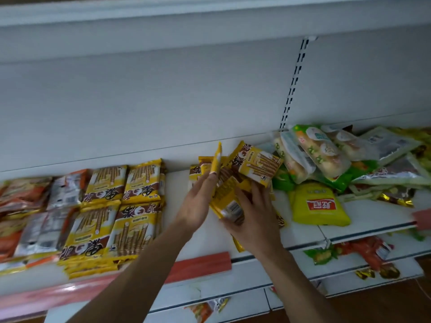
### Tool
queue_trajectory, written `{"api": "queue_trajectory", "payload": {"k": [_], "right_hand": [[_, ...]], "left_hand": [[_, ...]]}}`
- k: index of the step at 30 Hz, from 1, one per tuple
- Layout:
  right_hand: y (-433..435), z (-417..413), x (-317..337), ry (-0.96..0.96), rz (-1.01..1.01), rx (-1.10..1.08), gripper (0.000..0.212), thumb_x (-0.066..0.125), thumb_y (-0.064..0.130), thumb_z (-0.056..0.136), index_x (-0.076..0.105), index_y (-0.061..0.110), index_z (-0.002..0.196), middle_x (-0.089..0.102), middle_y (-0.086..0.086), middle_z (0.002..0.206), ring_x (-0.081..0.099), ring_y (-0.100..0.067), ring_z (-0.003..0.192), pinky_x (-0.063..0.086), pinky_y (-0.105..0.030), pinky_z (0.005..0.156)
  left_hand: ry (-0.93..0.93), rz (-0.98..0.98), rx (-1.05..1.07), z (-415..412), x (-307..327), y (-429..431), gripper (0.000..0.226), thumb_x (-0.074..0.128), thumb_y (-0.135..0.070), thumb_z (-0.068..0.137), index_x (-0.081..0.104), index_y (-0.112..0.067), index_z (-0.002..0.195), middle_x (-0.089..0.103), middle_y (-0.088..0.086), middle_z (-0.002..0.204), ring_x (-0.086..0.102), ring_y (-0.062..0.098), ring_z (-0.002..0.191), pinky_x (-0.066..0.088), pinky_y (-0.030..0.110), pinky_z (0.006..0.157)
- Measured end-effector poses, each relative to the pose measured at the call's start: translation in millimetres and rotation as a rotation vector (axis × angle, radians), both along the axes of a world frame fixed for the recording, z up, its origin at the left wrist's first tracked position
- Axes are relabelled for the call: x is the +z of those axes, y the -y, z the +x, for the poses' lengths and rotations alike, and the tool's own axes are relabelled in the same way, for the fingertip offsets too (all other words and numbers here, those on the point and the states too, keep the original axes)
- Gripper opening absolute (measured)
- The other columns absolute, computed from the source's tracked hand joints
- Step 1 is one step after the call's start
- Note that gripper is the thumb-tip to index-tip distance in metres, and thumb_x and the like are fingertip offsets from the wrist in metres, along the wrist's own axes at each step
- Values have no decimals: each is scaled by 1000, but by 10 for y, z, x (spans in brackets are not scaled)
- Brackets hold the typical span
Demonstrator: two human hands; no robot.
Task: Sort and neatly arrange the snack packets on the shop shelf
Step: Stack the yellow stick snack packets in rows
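Our left hand [198,201] pinches one yellow packet [216,160] between thumb and nearly straight fingers; our right hand [255,220] curls its fingers round a fanned bundle of packets [227,194] over the shelf [177,185].

- orange packets [21,197] far left of the yellow bag [319,205]: blurred, cut off
- wafer packets [227,201] just left of the bag: part hidden under right hand [254,217]
- edge-on packet [217,159] in left hand [198,201]: face unseen
- lower-shelf packets [370,252] below the bag: half hidden, possibly sausages
- pile [384,159] behind the bag: cut off right
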State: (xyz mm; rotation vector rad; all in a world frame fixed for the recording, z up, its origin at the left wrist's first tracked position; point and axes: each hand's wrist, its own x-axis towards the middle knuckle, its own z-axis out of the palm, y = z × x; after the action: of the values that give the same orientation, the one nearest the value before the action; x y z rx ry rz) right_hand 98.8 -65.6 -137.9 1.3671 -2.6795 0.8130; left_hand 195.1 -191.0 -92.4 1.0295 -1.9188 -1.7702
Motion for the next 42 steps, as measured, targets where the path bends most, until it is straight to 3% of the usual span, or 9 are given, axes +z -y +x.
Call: {"api": "queue_trajectory", "payload": {"k": [8, 14, 20, 26, 30, 35, 37, 40, 42], "right_hand": [[-2, 52, 94, 30, -100, -34, 57, 74, 40, 79, 60, 15, 129, 44, -9, 148, 31, -35, 140, 44, -50, 102], [16, 100, 307, 283, -259, -93, 40, 70, 34, 87, 65, 22, 125, 58, 4, 135, 50, -14, 123, 45, -28, 96], [110, 285, 376, 463, -242, -50, 39, 59, 41, 94, 58, 35, 132, 51, 37, 101, 52, 23, 85, 39, 2, 68], [114, 323, 369, 523, -299, -136, 28, 43, 53, 97, 61, 47, 117, 68, 24, 85, 63, 4, 75, 43, -18, 60], [180, 306, 460, 914, -692, -184, 19, 51, 41, 98, 69, 47, 95, 74, 18, 95, 73, -8, 85, 55, -22, 72], [517, 428, 495, 1151, -838, -113, 18, 56, 40, 93, 66, 38, 108, 73, 16, 104, 71, -6, 95, 54, -22, 80], [702, 530, 474, 1167, -848, -102, 27, 57, 40, 92, 64, 32, 116, 71, 18, 107, 70, -1, 92, 52, -25, 85], [997, 707, 443, 1086, -785, -84, 31, 55, 36, 96, 66, 23, 121, 71, 17, 104, 69, 0, 85, 53, -33, 89], [1187, 828, 453, 1037, -733, -28, 23, 54, 35, 98, 68, 33, 115, 71, 23, 99, 68, 4, 86, 54, -26, 84]], "left_hand": [[-210, 346, 34, 83, 105, 158, 53, 27, -58, 98, 68, -31, 116, 72, -1, 115, 67, 15, 108, 49, 39, 92], [-387, 646, -53, 212, 168, 348, 76, 38, -79, 84, 68, -21, 123, 68, 8, 122, 63, 27, 116, 49, 49, 99], [-235, 563, 18, 99, 300, 449, 28, 61, -43, 92, 76, -20, 85, 72, 4, 88, 70, 21, 84, 58, 39, 83], [-231, 628, 222, 37, 298, 587, 13, 52, -19, 96, 62, -13, 93, 66, 7, 88, 66, 22, 83, 56, 34, 71], [-369, 620, 244, 178, 317, 717, 15, 50, -16, 95, 58, -11, 84, 66, 6, 72, 67, 22, 76, 60, 33, 73], [-345, 464, 230, 582, 316, 846, 14, 58, -13, 90, 69, -7, 97, 71, 7, 83, 67, 19, 74, 54, 29, 70], [-330, 421, 311, 828, 309, 942, 27, 64, -14, 88, 65, -6, 114, 73, 6, 92, 68, 18, 78, 52, 31, 74], [-382, 283, 469, 1235, 343, 1125, 18, 64, -13, 89, 71, -21, 104, 76, 0, 92, 71, 14, 79, 54, 28, 68], [-365, 74, 558, 1500, 355, 1262, 25, 61, -16, 92, 69, -29, 111, 75, -7, 96, 70, 8, 86, 51, 25, 71]]}}
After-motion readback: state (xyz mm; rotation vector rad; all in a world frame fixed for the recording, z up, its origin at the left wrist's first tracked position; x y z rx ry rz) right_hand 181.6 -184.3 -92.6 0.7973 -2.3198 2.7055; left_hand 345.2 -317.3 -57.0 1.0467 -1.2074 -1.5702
